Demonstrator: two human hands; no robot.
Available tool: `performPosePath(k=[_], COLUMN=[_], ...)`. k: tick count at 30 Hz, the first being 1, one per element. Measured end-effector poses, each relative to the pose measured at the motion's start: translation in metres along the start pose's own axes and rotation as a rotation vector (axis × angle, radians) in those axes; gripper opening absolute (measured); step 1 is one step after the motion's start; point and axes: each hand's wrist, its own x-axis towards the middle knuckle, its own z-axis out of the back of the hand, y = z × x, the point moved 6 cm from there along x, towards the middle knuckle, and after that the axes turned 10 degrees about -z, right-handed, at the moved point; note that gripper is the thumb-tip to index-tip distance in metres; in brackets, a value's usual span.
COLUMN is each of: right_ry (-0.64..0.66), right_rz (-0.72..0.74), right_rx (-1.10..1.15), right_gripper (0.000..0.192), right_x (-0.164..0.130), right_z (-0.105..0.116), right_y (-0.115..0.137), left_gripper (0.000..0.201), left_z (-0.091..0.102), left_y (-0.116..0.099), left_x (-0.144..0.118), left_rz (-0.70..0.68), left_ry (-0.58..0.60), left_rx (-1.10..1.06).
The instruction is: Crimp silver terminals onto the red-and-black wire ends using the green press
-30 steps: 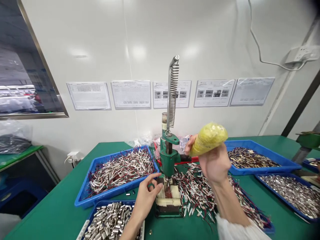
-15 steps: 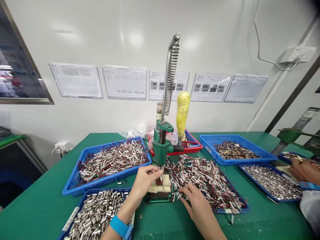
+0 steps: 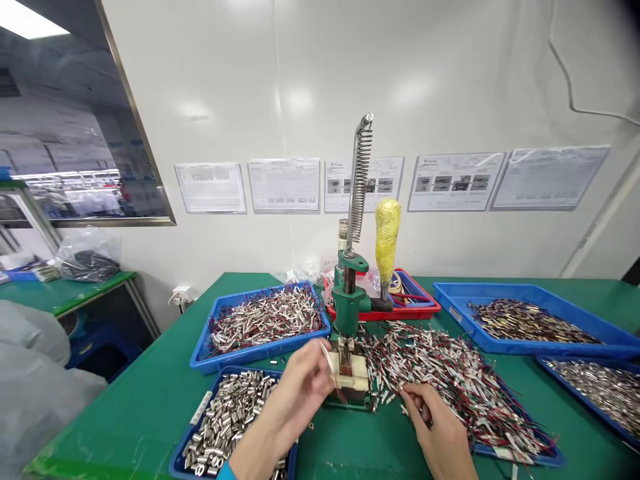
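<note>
My left hand (image 3: 305, 380) is raised just left of the green hand press (image 3: 349, 303), its thumb and fingers closed on a slim white-and-silver wired part (image 3: 327, 358). Thin reddish wires trail below it, blurred by motion. Beside the hand is the press's pale block (image 3: 359, 372), under the ram. My right hand (image 3: 437, 423) is at the near edge of a heap of wired parts (image 3: 440, 373), thumb and forefinger pinched together. What lies between those fingertips is too small to make out. The press's yellow-wrapped handle (image 3: 387, 240) stands upright.
A blue tray of wired parts (image 3: 200, 360) is at the left, with a tray of short metal sleeves (image 3: 175, 460) nearer me. At right are a blue tray of brass-coloured pieces (image 3: 525, 291) and a tray of silvery pieces (image 3: 545, 367). A red tray (image 3: 425, 311) sits behind the press.
My left hand has drawn back from the press block with the wired part. My right hand's fingers have closed at the heap's edge. The view has turned left; a grey sleeve shows there.
</note>
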Motion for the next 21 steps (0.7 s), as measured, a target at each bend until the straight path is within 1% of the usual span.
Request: performPosePath(k=[2,4,5,7,9,10,11,12,13,15,17,19,21], right_ry=[-0.044,-0.069,-0.075,-0.083,-0.068,-0.044,-0.010,0.028,0.063,0.109,0.108,0.076,0.043], right_rz=[-0.039,-0.071,-0.080,-0.091,-0.095,-0.091,-0.079,-0.060,-0.032,0.004,0.000,-0.006,-0.015], right_rx=[-0.017,-0.028,-0.028,-0.016,0.010,0.028,0.048,0.069,0.089,0.117,0.124,0.124,0.121], right_gripper=[0.040,0.044,0.044,0.042,0.036,0.032,0.027,0.023,0.019,0.015,0.013,0.013,0.012], right_x=[-0.001,-0.003,-0.004,-0.005,-0.006,-0.006,-0.006,-0.005,-0.005,-0.003,-0.002,0.000,0.001], right_z=[-0.001,-0.004,-0.005,-0.005,-0.003,-0.003,-0.003,-0.003,-0.003,-0.004,-0.003,0.000,0.002], right_y=[-0.007,-0.012,-0.014,-0.013,-0.009,-0.006,-0.002,0.002,0.007,0.012,0.012,0.010,0.008], left_gripper=[0.030,0.035,0.036,0.034,0.033,0.032,0.030,0.027,0.024,0.020,0.018,0.022,0.023], left_z=[0.018,0.041,0.052,0.074,0.094,0.103,0.110,0.115,0.115,0.110,0.106,0.106,0.108], left_y=[-0.007,-0.012,-0.014,-0.018,-0.023,-0.026,-0.030,-0.035,-0.039,-0.043,-0.040,-0.033,-0.026], left_x=[0.001,-0.001,-0.003,-0.008,-0.013,-0.016,-0.018,-0.019,-0.019,-0.019,-0.019,-0.019,-0.017], left_rz=[-0.032,-0.027,-0.032,-0.059,-0.103,-0.126,-0.147,-0.168,-0.194,-0.250,-0.293,-0.303,-0.285], left_ry=[-0.150,-0.303,-0.359,-0.430,-0.478,-0.490,-0.484,-0.445,-0.371,-0.161,0.021,0.108,0.131], left_rx=[-0.250,-0.339,-0.336,-0.268,-0.111,0.010,0.166,0.355,0.564,0.992,1.333,1.535,1.630])
